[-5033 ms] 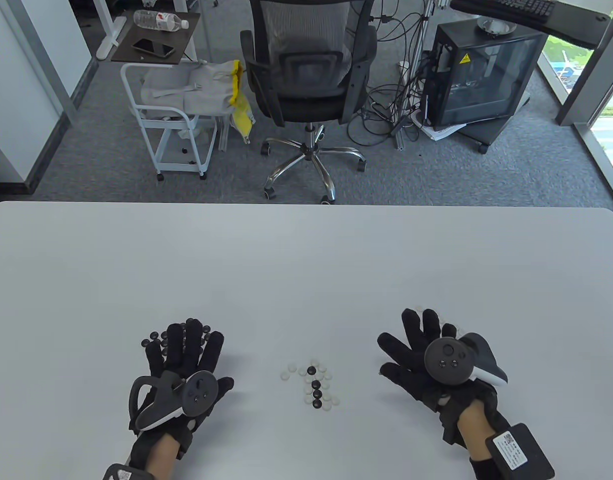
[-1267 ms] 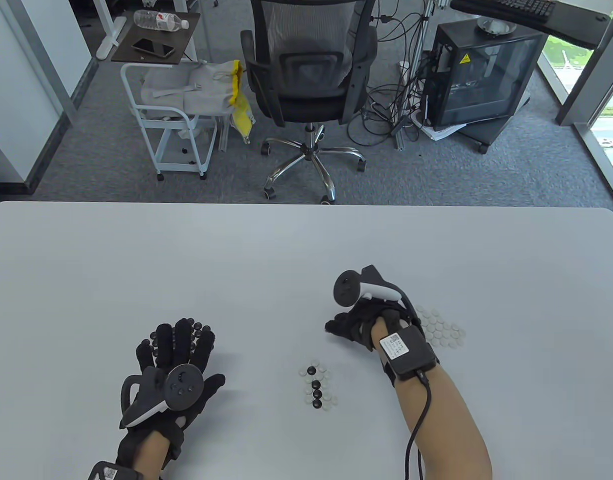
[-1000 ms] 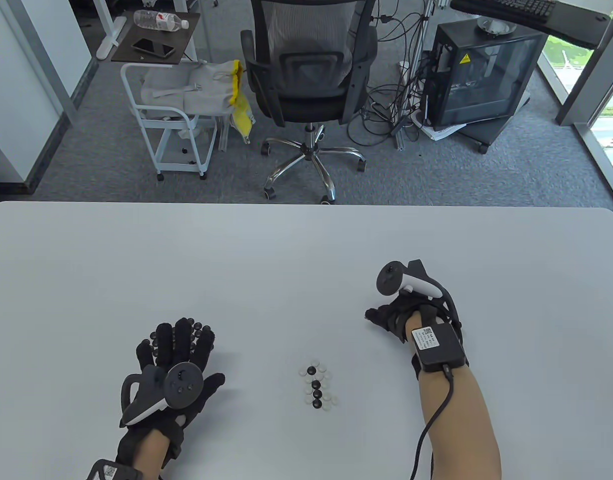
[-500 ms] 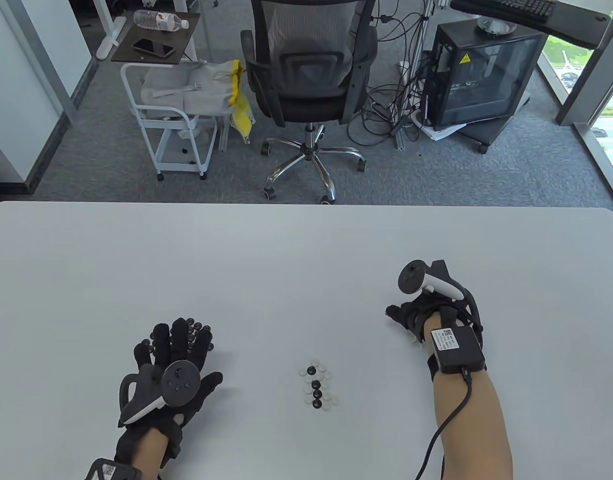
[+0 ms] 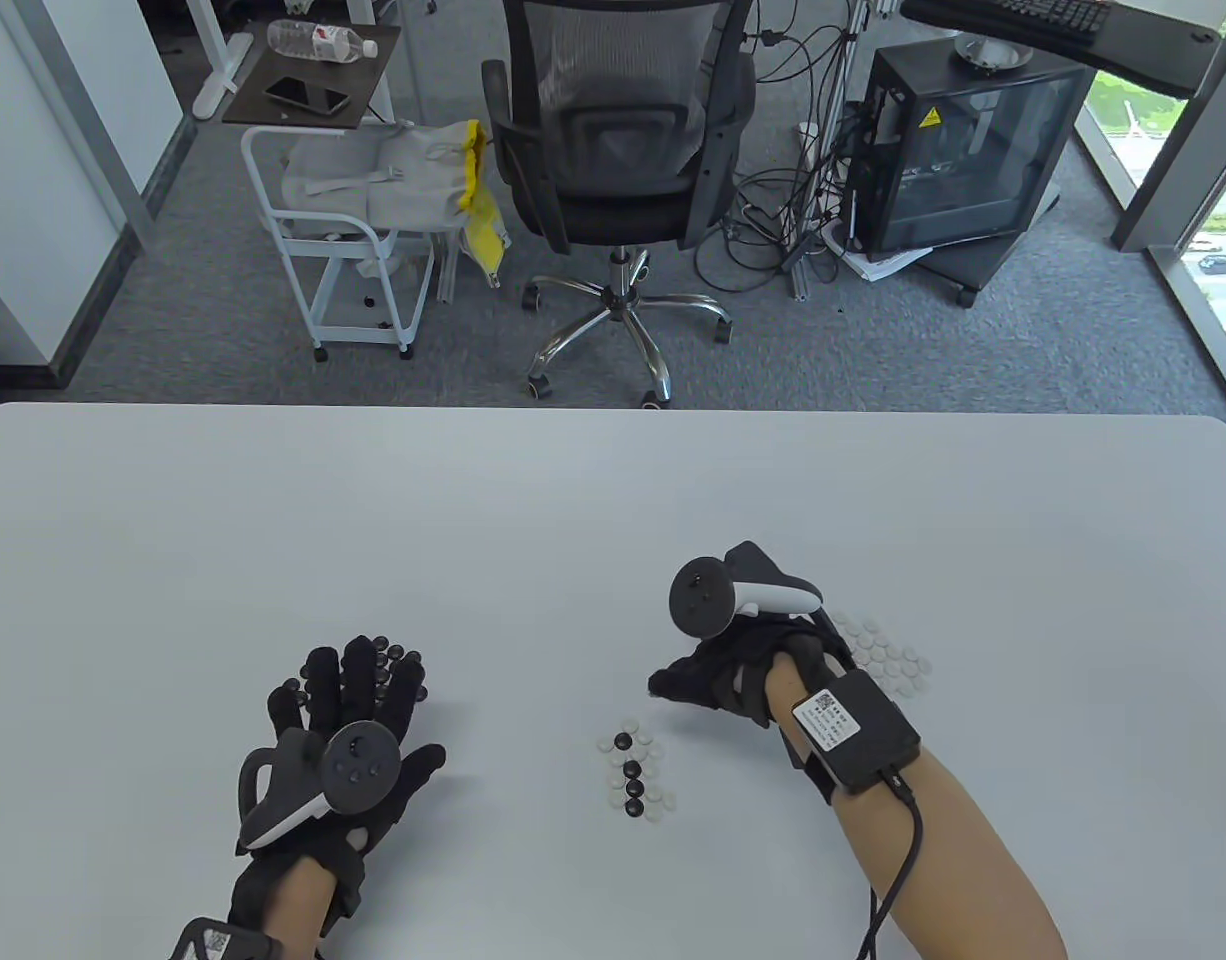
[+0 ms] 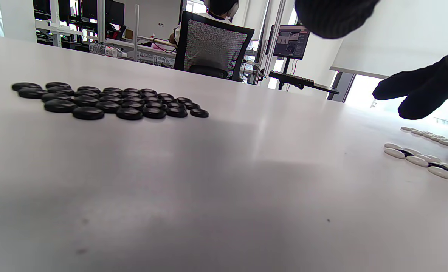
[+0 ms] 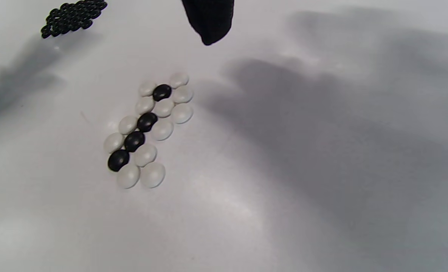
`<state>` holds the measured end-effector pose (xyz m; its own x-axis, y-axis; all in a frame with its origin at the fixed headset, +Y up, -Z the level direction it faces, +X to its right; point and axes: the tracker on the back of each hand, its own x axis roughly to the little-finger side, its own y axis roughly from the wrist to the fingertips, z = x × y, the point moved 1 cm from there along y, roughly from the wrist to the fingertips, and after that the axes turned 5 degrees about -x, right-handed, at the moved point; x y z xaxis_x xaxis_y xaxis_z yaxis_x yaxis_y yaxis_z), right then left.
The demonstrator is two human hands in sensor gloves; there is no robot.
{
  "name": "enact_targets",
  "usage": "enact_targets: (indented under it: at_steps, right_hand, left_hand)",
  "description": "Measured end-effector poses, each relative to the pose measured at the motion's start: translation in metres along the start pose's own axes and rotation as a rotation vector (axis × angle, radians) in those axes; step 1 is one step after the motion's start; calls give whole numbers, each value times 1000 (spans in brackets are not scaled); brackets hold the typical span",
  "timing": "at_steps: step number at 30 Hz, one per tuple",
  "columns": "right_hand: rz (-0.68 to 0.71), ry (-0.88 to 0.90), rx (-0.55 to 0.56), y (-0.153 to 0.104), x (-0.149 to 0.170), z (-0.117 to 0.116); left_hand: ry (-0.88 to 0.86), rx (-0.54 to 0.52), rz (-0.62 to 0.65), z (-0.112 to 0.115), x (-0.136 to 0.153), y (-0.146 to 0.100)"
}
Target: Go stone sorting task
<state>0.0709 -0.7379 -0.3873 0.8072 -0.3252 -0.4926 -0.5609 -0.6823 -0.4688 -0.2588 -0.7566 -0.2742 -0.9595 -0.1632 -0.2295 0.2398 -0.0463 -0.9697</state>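
A small mixed cluster of black and white Go stones lies at the table's front centre; the right wrist view shows its black stones in a line between white ones. My right hand hovers just right of and behind this cluster, fingers pointing left, holding nothing; one fingertip hangs above the stones. A sorted pile of white stones lies behind my right wrist. My left hand lies flat on the table, its fingers spread over the sorted black stones, which the left wrist view shows as a flat patch.
The white table stretches far behind the stones. An office chair, a white cart and a computer case stand on the floor past the far edge. A cable runs along my right forearm.
My right hand went right to the white pile, then swung back left to just beside the mixed cluster. The left hand has stayed flat on the black stones.
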Motion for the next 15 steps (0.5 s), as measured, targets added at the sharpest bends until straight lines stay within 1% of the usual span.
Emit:
enact_targets:
  at_steps: [3, 7, 11, 14, 15]
  right_hand:
    - [72, -18, -21, 11, -18, -10]
    - [87, -46, -58, 23, -30, -21]
    - [56, -39, -71, 32, -23, -25]
    - [38, -5, -56, 31, -13, -23]
    - [4, -7, -43, 29, -9, -21]
  left_hand:
    - [-5, -2, -3, 0, 1, 0]
    - [-11, -4, -5, 0, 2, -1]
    - [-14, -9, -6, -1, 3, -1]
    - [-17, -12, -6, -1, 3, -1]
    - [-19, -12, -6, -1, 4, -1]
